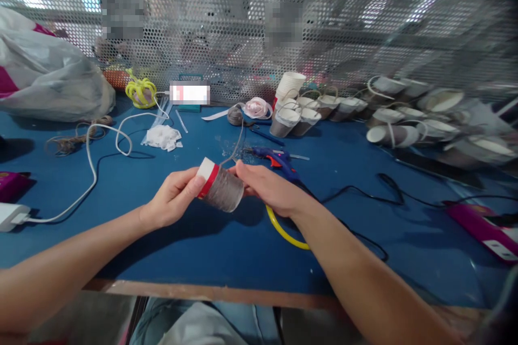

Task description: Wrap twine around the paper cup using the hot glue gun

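Observation:
A paper cup (222, 188) is tilted on its side above the table, wound with grey yarn below a red band and a bare white end. My left hand (178, 194) is closed around the white end, thumb on top. At the cup's other end, my right hand (271, 186) has its fingers closed at the yarn strand (238, 145); its fingertips are partly hidden behind the cup. That strand leads back to a grey yarn ball (235, 116). A blue glue gun (279, 160) lies just beyond my right hand.
Wrapped cups with handles (421, 113) crowd the right back, near stacked white cups (290, 85). A yellow ring (285, 232) lies under my right forearm. White pieces (162, 137), a white cable (95, 167), a plastic bag (52, 75) and a purple power strip (481, 226) lie around.

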Motion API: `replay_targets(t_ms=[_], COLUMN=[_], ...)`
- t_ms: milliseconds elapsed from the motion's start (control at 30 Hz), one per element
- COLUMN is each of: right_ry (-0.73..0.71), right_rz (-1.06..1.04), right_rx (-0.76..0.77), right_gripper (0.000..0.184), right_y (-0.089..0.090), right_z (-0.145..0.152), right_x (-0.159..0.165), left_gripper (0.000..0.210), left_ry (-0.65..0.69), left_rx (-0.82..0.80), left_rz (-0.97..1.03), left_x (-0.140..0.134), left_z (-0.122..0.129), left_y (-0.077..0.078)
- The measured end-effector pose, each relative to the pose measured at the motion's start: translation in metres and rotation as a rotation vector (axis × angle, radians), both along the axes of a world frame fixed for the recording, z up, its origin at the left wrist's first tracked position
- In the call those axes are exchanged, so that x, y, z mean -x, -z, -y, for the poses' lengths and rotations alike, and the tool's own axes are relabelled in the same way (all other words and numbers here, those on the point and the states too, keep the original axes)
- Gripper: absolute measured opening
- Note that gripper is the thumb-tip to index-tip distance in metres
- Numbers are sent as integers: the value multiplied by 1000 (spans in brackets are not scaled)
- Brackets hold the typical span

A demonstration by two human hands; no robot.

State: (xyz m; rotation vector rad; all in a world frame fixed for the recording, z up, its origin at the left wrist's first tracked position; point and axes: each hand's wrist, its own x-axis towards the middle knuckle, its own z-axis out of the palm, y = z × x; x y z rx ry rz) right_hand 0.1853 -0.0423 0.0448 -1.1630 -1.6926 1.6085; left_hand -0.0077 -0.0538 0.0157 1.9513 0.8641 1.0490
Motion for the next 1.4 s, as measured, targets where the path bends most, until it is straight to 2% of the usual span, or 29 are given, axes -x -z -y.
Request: replay_targets(t_ms=[67,133,333,467,533,633,733,867,967,1133,1300,1400], right_ry=[-76,-108,-16,-37,-95,-153,-34,117,157,156,130,154], right_rz=[37,101,406,528,491,294,91,-47,-70,-58,-69,-38], right_rx=[-3,-50,-388,-487,-451,-314,-236,-249,-261,-242,-201,-234], right_gripper=[38,41,49,53,54,52,40,28,23,20,18,18], right_y=[-4,-6,1,3,4,6,9,11,11,13,15,16], right_z=[-1,-1,2,3,1,-4,-6,-3,-1,0,-1,-3], right_x=[-5,-7,-1,2,0,-2,1,9,14,17,16,16], left_gripper=[37,37,30,31,30,27,25,24,27,34,20,12], left_ry=[19,62,124,128,120,123,152,232,270,206,300,362], left_rx=[33,104,388,424,404,373,366,428,485,527,549,533], left_rz=[-25,-24,76,27,-18,-78,-113,-81,-14,16,1,-31], left_x=[1,0,-5,-8,-8,-9,-10,-14,-17,-19,-18,-17], left_z=[-3,-5,-6,-6,-5,-4,-1,3,5,3,3,4], left_y=[0,-1,-1,-1,-2,-2,-3,-3,-2,1,-1,-3])
